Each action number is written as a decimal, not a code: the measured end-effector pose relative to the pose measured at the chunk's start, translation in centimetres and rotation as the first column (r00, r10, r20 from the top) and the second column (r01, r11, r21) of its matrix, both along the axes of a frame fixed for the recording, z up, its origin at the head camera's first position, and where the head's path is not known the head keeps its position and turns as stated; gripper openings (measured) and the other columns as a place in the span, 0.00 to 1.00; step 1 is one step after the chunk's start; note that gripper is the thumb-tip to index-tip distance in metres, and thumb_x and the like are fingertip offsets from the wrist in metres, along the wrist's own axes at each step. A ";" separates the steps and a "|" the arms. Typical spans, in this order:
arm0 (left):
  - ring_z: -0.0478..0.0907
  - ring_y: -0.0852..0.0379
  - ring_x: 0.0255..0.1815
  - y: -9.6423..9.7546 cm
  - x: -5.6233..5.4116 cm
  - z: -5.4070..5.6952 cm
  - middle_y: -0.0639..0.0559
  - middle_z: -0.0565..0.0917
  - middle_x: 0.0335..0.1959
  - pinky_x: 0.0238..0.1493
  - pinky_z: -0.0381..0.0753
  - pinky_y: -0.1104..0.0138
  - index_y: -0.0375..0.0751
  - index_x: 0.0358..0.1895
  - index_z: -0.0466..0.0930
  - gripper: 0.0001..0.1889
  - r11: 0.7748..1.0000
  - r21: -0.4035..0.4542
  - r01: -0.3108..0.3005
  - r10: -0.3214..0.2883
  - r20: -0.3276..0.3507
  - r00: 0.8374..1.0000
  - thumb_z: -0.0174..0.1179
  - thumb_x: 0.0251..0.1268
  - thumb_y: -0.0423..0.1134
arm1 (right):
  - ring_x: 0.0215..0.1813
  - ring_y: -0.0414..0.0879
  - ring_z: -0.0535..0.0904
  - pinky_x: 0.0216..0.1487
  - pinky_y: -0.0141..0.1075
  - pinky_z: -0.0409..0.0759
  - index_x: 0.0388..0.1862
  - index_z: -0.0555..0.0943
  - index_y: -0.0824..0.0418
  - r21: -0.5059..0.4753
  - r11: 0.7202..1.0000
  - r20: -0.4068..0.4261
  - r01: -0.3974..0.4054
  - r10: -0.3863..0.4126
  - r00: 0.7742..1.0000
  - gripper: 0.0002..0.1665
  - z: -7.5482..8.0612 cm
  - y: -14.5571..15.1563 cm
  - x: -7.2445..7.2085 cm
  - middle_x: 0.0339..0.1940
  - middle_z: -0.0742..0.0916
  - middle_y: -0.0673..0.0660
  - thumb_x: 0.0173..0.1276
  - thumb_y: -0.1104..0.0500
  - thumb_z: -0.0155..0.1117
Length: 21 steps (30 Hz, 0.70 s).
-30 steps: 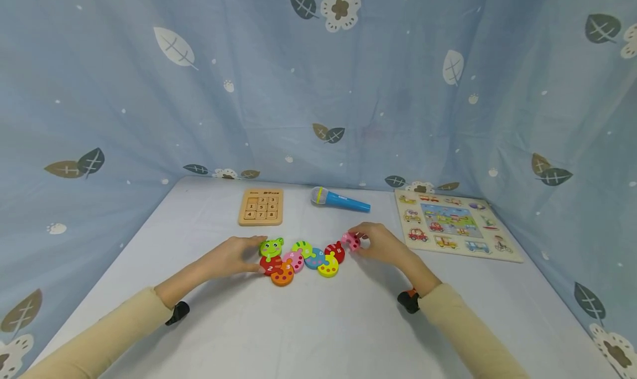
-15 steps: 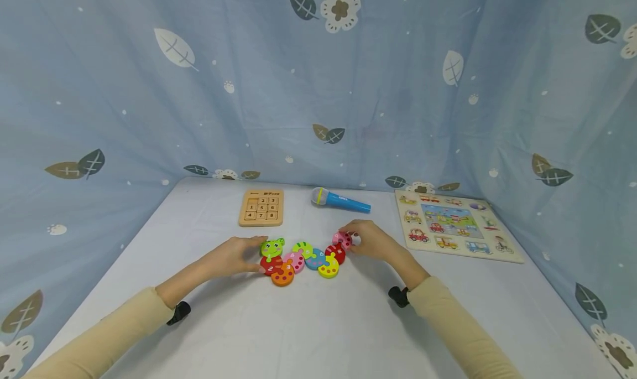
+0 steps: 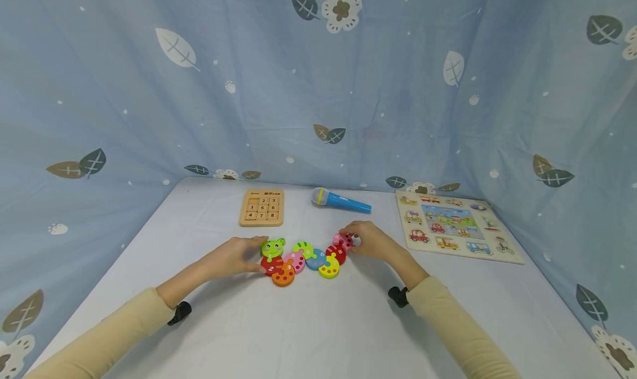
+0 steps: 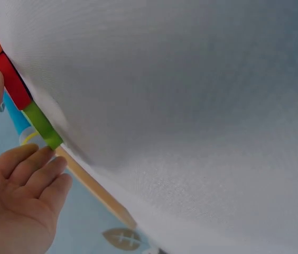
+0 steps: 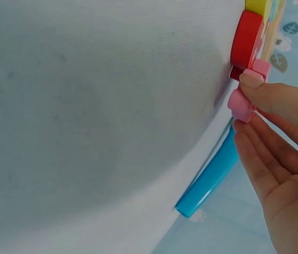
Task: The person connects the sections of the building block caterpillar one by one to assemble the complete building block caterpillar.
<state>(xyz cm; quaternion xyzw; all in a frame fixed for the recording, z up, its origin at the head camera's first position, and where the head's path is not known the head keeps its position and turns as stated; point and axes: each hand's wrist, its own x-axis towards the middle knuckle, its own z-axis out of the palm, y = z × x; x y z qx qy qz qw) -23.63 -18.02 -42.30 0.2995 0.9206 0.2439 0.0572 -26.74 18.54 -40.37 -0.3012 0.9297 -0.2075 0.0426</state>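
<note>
A caterpillar puzzle of several numbered, coloured round pieces lies on the white table, its green smiling head at the left. My left hand is at that end, thumb against the red number 2 piece and loosely extended fingertips by the green head. At the other end, my right hand pinches a pink piece between thumb and fingers. This pink piece meets the red number 8 piece; whether it is fully seated I cannot tell. My right fingers partly cover it.
Behind the puzzle lie a wooden number slide board and a blue toy microphone. A wooden vehicle picture puzzle is at the back right. A blue patterned curtain hangs behind the table.
My right hand has moved left with the pink piece and brought it against the red number 8 piece. It then stays there. My left hand has stayed in place.
</note>
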 end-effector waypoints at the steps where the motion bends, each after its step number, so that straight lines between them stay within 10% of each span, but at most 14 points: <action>1: 0.66 0.39 0.67 0.0 0.0 0.0 0.35 0.70 0.65 0.66 0.67 0.49 0.31 0.67 0.68 0.42 1.000 0.001 0.000 0.000 0.001 1.000 0.72 0.52 0.51 | 0.53 0.52 0.79 0.54 0.40 0.81 0.56 0.81 0.65 0.004 1.000 -0.001 0.000 0.000 1.000 0.25 0.0 0.0 0.0 0.52 0.84 0.59 0.58 0.66 0.73; 21: 0.66 0.40 0.67 0.0 -0.3 -0.3 0.36 0.71 0.66 0.66 0.67 0.49 0.32 0.67 0.68 0.43 1.000 -0.006 -0.001 0.001 0.007 1.000 0.72 0.51 0.53 | 0.54 0.51 0.79 0.55 0.39 0.81 0.57 0.81 0.65 0.057 0.998 0.029 -0.011 0.009 1.000 0.25 -0.4 -0.5 -0.2 0.52 0.84 0.59 0.58 0.66 0.72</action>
